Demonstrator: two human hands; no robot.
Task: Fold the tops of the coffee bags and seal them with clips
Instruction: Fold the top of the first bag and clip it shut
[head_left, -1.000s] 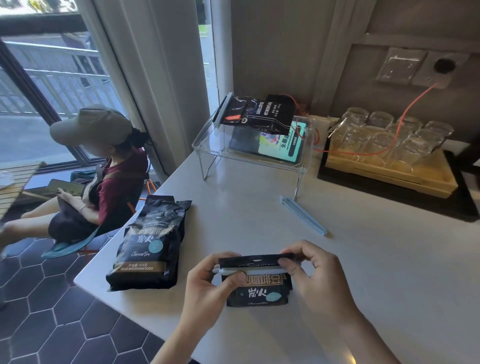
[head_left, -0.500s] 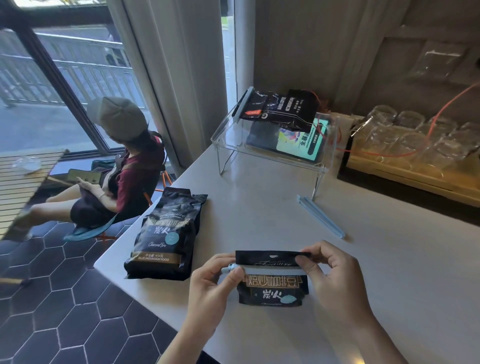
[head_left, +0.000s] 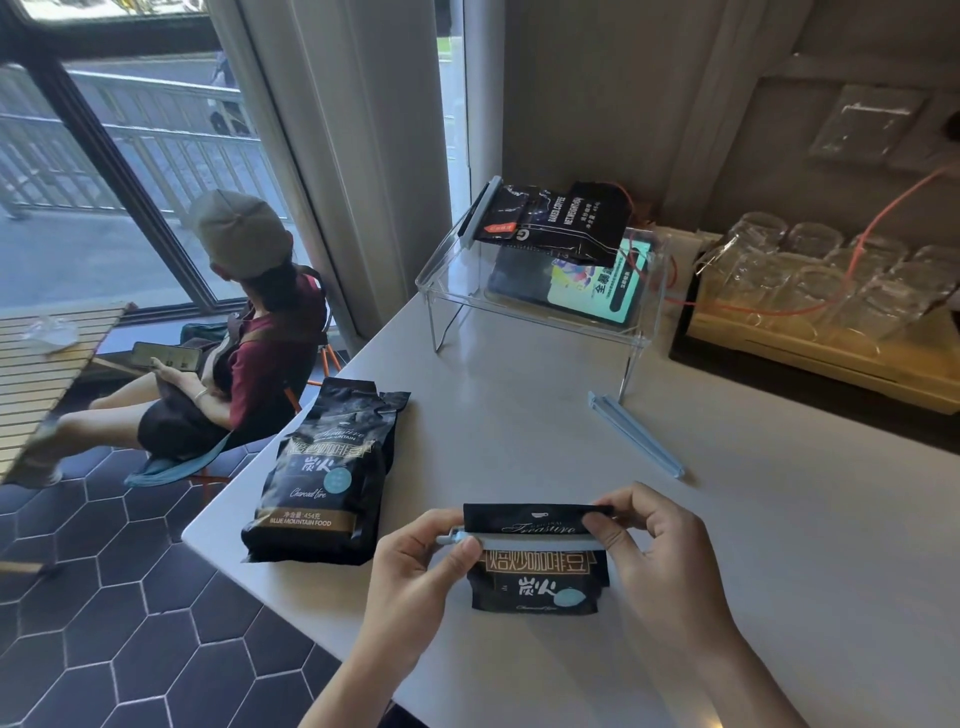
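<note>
A black coffee bag (head_left: 537, 582) stands at the table's near edge with its top folded over. A pale blue clip (head_left: 535, 540) runs across the fold. My left hand (head_left: 421, 571) pinches the clip's left end, thumb on top. My right hand (head_left: 660, 561) pinches the folded top and the clip's right end. A second black coffee bag (head_left: 327, 478) lies flat to the left, its top unfolded. A spare blue clip (head_left: 635, 434) lies on the table behind. A third bag (head_left: 558, 221) with a clip on its end rests on the clear stand (head_left: 441, 270).
Under the clear stand sits a tablet (head_left: 592, 286) with a lit screen. At the back right, a wooden tray (head_left: 831, 343) carries several upturned glasses, with an orange cable over it. A seated person (head_left: 228, 353) is off the table's left edge, by the window.
The view has shifted, so everything sits further right and lower in the frame. My hands hold the same grip on the bag and clip.
</note>
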